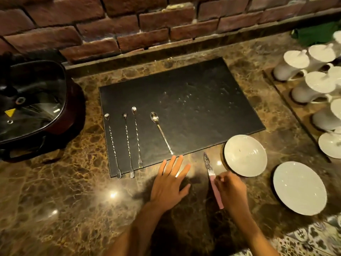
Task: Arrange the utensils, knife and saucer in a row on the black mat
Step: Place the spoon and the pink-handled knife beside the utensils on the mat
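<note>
A black mat [193, 100] lies on the marble counter. On its left part lie three twisted bar spoons with fork ends [112, 143] [128, 145] [137, 137] side by side, and a plain long spoon [161, 131] to their right, slanted. A pink-handled knife [212, 179] lies on the counter just below the mat's front edge, blade pointing away. My right hand [231, 191] is at its handle, fingers curled on it. My left hand [171, 183] rests flat and open on the counter near the spoon's handle end. A white saucer [245, 156] sits off the mat's front right corner.
A second white plate [299, 188] lies further right. White cups [313, 85] stand upside down on a wooden tray at the right. A dark pot with a glass lid [31, 100] sits at the left. A brick wall runs behind the counter.
</note>
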### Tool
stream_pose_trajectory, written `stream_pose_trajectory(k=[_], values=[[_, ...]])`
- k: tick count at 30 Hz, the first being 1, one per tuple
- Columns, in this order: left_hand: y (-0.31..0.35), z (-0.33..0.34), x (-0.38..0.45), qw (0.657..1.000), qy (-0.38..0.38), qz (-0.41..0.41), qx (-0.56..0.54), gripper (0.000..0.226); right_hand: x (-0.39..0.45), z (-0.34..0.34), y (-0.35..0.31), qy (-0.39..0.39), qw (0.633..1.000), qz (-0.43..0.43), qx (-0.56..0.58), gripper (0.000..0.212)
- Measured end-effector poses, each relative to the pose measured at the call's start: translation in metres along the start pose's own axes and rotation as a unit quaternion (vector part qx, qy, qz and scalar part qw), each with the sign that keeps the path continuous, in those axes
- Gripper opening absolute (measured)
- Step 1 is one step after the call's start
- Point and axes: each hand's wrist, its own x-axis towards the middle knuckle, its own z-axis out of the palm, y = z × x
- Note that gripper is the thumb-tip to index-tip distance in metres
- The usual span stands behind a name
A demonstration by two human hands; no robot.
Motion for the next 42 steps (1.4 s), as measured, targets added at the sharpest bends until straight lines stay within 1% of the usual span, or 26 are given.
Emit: stream_pose_trajectory(k=[3,7,10,12,15,18,21,22,24,26,30,37,42], values=[[0.016,0.0,0.012,1.0,-0.007,0.005,0.003,0.073,-0.019,0.002,0.006,-0.021,0.999,0.027,-0.012,0.016],[0.023,0.003,0.025,1.0,-0.014,0.002,0.009,0.076,-0.024,0.011,0.002,-0.017,0.998,0.022,-0.057,0.028],[0.022,0.008,0.025,1.0,-0.017,0.007,0.015,0.077,-0.024,0.013,0.001,-0.023,0.996,0.034,-0.074,0.028],[0.022,0.01,0.023,1.0,-0.012,0.015,0.018,0.078,-0.023,0.012,-0.001,-0.019,0.997,0.032,-0.065,0.026],[0.022,0.009,0.022,1.0,-0.002,0.02,0.016,0.078,-0.007,0.011,-0.014,-0.004,0.999,-0.008,-0.045,0.019],[0.023,0.007,0.023,1.0,0.004,0.024,0.013,0.074,0.022,0.012,-0.044,0.006,0.999,-0.027,-0.022,0.012],[0.023,0.004,0.025,0.999,-0.002,0.025,0.021,0.07,0.058,0.021,-0.073,0.025,0.991,-0.116,-0.063,0.013],[0.022,0.003,0.025,0.999,-0.003,0.026,0.023,0.067,0.07,0.023,-0.085,0.006,0.993,-0.107,-0.049,0.016],[0.022,0.004,0.024,0.999,-0.005,0.026,0.02,0.06,0.092,0.03,-0.104,-0.035,0.997,-0.056,-0.032,0.022],[0.022,0.004,0.023,0.999,-0.004,0.032,0.017,0.054,0.106,0.037,-0.119,-0.038,0.997,-0.034,-0.049,0.023],[0.019,0.006,0.023,0.999,0.017,0.038,0.014,0.049,0.12,0.048,-0.137,-0.04,0.996,-0.046,-0.066,0.024],[0.017,0.008,0.021,0.999,0.007,0.034,0.018,0.048,0.126,0.057,-0.149,-0.03,0.994,-0.045,-0.091,0.026],[0.016,0.006,0.023,0.999,0.014,0.029,0.017,0.049,0.118,0.051,-0.142,-0.033,0.996,-0.05,-0.068,0.035]])
